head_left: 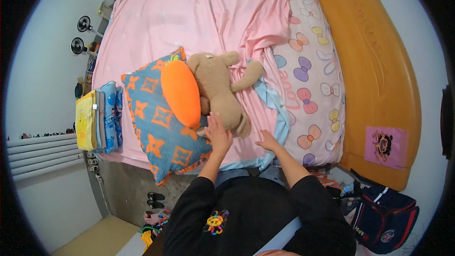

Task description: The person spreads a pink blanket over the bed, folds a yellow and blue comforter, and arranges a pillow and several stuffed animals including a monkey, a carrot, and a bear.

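Observation:
A brown plush animal [215, 85] lies on the bed, partly over a blue pillow [147, 114] with orange flower shapes and an orange fringe. Beside it on the pillow rests an orange carrot-shaped plush [181, 94] with a green top. My left hand [218, 135] is at the near end of the brown plush, fingers stretched out and touching or just over it; I cannot tell which. To its right, my right hand [268, 141] hovers over or rests on the pink blanket [166, 14], fingers apart and holding nothing.
A bow-patterned sheet [327, 99] shows beside the wooden headboard [374, 52] on the right. Folded bedding [97, 118] is stacked at the bed's left edge. Shoes [155, 199] lie on the floor, and a dark blue backpack [385, 218] stands at lower right.

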A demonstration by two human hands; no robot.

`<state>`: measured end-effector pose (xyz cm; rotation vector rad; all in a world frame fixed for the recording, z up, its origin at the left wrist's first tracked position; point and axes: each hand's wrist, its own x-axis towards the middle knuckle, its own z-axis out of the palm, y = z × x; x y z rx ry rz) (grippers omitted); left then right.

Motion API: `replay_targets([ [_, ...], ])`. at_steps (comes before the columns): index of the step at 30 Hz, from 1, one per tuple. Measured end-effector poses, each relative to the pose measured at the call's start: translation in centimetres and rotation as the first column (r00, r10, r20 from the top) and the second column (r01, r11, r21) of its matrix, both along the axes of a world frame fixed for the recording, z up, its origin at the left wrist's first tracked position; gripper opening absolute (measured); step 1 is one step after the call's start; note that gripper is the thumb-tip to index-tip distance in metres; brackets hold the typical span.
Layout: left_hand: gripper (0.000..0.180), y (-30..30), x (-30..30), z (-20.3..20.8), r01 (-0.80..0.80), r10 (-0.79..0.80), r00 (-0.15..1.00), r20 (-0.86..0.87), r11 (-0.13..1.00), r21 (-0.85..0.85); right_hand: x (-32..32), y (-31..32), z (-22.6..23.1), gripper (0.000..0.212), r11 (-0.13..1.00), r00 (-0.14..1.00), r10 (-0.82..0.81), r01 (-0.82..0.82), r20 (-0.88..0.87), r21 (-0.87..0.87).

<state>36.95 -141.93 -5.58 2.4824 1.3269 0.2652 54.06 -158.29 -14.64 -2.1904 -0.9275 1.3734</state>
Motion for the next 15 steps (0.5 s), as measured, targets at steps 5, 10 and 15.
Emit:
replay_targets([
  [5, 0.089, -7.4, 2.2, -3.7, 0.200, -0.210, 0.978, -0.009, 0.944, -0.263, 3.4, -5.7, -1.6, 0.082, 0.991, 0.995, -0.074, 0.081, 0.072, -0.102],
  [10, 0.090, -13.2, 4.5, -7.7, 0.303, -0.367, 0.928, -0.065, 0.843, -0.444, 6.6, -9.7, -3.5, 0.083, 0.982, 0.990, -0.069, 0.089, 0.126, -0.167],
  [15, 0.089, -16.6, 6.3, -10.4, 0.342, -0.474, 0.873, -0.113, 0.762, -0.550, 7.3, -10.0, -3.4, 0.081, 0.977, 0.957, 0.118, -0.064, 0.266, -0.202],
])
